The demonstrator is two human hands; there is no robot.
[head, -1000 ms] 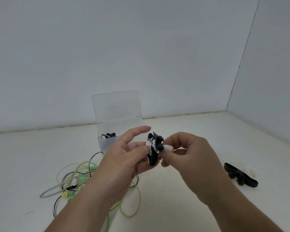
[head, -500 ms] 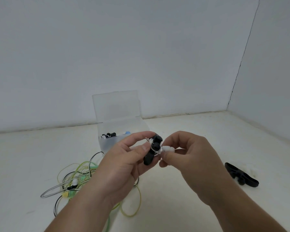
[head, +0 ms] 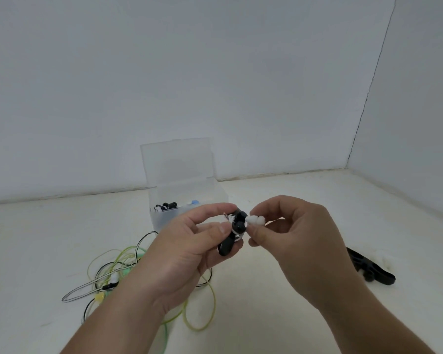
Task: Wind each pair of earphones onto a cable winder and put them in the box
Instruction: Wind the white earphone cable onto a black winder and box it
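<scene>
head | left hand [head: 187, 251] grips winder [head: 232, 232] | long axis near-upright, tilted right

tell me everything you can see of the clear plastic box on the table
The clear plastic box stands on the table behind the left hand, which hides its front right corner. It looks like frosted, see-through plastic. Its lid is open and stands upright at the back. Inside lie small black, white and blue pieces.

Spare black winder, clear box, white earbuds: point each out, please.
spare black winder [head: 374, 272], head view, middle of its body.
clear box [head: 164, 221], head view, bare front wall.
white earbuds [head: 254, 220], head view, exposed tips.
</scene>
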